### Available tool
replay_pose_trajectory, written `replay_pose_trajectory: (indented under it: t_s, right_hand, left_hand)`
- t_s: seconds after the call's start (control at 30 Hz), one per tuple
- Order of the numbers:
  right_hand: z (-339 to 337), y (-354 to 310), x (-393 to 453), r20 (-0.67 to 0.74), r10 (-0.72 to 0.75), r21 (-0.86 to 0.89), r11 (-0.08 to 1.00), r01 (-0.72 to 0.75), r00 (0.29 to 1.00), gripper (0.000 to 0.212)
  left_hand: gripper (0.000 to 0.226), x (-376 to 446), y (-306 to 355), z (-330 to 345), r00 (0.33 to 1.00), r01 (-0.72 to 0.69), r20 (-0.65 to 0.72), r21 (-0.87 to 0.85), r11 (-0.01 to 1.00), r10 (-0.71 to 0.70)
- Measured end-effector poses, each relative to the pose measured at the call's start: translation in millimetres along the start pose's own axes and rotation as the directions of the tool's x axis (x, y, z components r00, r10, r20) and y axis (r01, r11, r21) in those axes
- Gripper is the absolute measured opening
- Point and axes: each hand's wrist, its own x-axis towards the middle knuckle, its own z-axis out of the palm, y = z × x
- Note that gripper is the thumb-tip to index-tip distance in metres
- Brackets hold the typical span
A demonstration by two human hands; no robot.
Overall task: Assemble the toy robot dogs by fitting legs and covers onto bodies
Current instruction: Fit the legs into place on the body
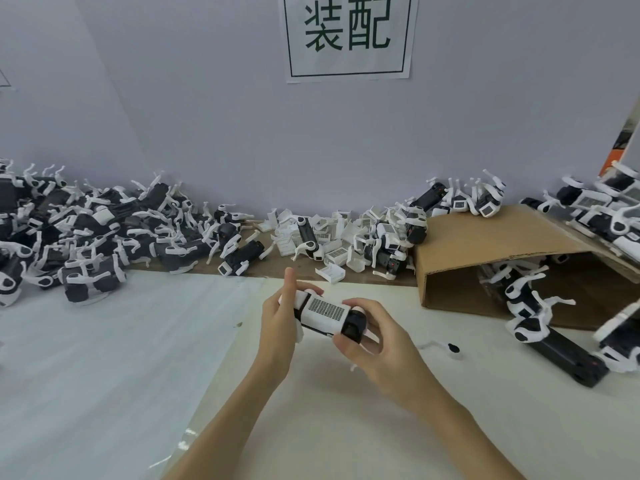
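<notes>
I hold one toy dog body (325,313) above the middle of the table; it is black with a white grilled cover on top. My left hand (278,322) grips its left end, index finger raised. My right hand (375,336) curls round its black right end. A loose white leg (441,347) lies on the table just right of my right hand. Loose white covers (332,237) are heaped at the back centre.
A large heap of black-and-white dogs (86,233) fills the back left. A cardboard box (502,244) on its side stands at the right with more dogs on and in it. A black body (564,355) lies at the right. A paper sign (348,36) hangs on the wall.
</notes>
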Motion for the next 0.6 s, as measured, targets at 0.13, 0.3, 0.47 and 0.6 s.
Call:
replay_pose_trajectory:
  t_s: [0.13,0.3,0.47,0.6]
  right_hand:
    - [9.8,1.5,-3.3,0.051,-0.115,-0.223,0.967,0.123,0.992,0.052]
    - [10.1,5.0,-1.7,-0.070,-0.291,-0.463,0.857,0.227,0.954,0.044]
    - [-3.6,8.5,0.8,-0.079,-0.273,-0.465,0.861,0.207,0.959,0.052]
    - [-6.7,8.5,1.9,-0.052,-0.246,-0.463,0.865,0.194,0.968,0.050]
  left_hand:
    - [0.060,0.2,0.9,-6.0,0.983,-0.165,-0.079,0.039,0.986,0.167]
    - [0.035,-5.8,-7.8,-2.4,0.760,-0.621,0.134,0.436,0.651,0.636]
    - [0.055,-8.7,-12.3,4.0,0.601,-0.789,0.344,0.398,0.468,0.721]
    - [0.045,-8.6,-6.5,5.0,0.752,-0.649,0.223,0.416,0.636,0.621]
